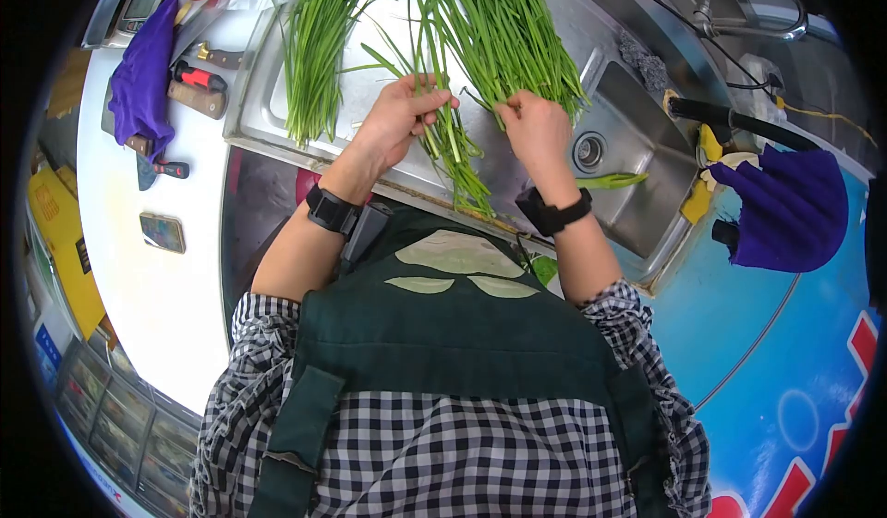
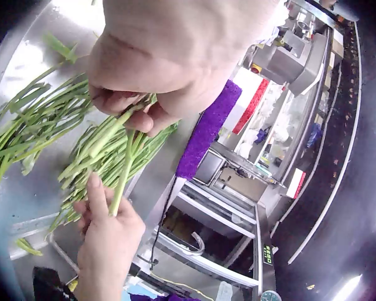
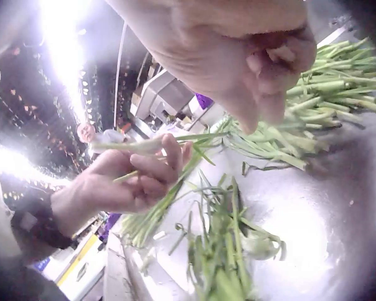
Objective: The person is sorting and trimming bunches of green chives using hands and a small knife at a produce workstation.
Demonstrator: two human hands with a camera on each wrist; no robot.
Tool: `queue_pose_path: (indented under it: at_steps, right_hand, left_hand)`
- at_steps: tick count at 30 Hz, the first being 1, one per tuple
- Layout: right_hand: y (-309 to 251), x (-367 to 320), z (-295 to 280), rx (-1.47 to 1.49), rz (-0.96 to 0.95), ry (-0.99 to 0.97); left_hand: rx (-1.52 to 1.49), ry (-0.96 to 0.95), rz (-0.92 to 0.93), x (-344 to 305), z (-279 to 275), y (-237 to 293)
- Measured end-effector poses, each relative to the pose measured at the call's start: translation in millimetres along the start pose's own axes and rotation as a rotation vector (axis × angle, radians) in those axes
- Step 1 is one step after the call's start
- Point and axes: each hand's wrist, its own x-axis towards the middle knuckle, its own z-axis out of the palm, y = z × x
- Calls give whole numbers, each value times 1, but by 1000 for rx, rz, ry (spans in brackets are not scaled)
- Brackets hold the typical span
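My left hand (image 1: 399, 122) pinches a few garlic chives (image 2: 121, 182) between thumb and fingers, their pale stem ends pointing out past the fingertips. Close by on the right is my right hand (image 1: 538, 139), thumb and fingers bent together at the edge of a large chive pile (image 1: 517, 33). In the right wrist view that hand (image 3: 238, 75) hangs over the stems, apart from the left one; I cannot tell whether its fingertips hold a leaf. A smaller, straighter chive bundle (image 1: 319, 56) lies left of the hands. Loose chive pieces (image 1: 468, 187) lie near the front edge.
The steel sink's basin (image 1: 637, 162) is on the right, with a loose green leaf (image 1: 612, 181) at its near side. Knives (image 1: 196, 98), a purple cloth (image 1: 146, 84) and a phone (image 1: 163, 231) lie on the white counter at left. Another purple cloth (image 1: 785, 208) hangs at right.
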Motion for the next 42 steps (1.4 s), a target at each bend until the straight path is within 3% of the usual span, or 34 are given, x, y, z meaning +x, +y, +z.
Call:
queue_pose_path:
  at_steps: [5,7,8,10,11,13,16,18,20,23,33,35,39,42]
  right_hand:
    - [12,9,21,-28,41,-25]
    - [16,7,20,448,170,-56]
    - [19,5,19,448,171,-58]
    - [11,-1,2,1082,444,-360]
    - [7,-4,-4,1082,445,-359]
    - [-3,-11,-12,1334,506,-576]
    - [-7,-18,-7,1353,468,-695]
    - [-13,-18,-3,1296,459,-665]
    - [-22,-18,0,1138,339,-427]
    - [-17,-22,17,1083,256,-311]
    - [-4,-43,11,793,122,-476]
    - [3,-45,11,635,-17,-509]
    - [6,-57,8,612,-22,-551]
    - [-3,-52,3,527,31,-483]
  left_hand:
    - [4,3,-26,5,5,-20]
    - [-71,-11,-13,9,2,-26]
    - [-144,-29,0,10,1,-30]
    - [-167,-16,-20,9,7,-29]
    - [-190,-3,-39,9,11,-27]
    - [-219,-6,-43,10,18,-24]
    - [-245,-7,-52,14,18,-25]
    - [-242,-5,-57,14,20,-23]
    - [-186,58,-47,10,23,-19]
    - [-208,88,-38,15,15,-26]
    - [-248,231,26,13,7,-31]
    - [-323,239,32,13,5,-31]
    - [-313,213,145,14,-12,-12]
    - [-283,170,91,11,-12,-9]
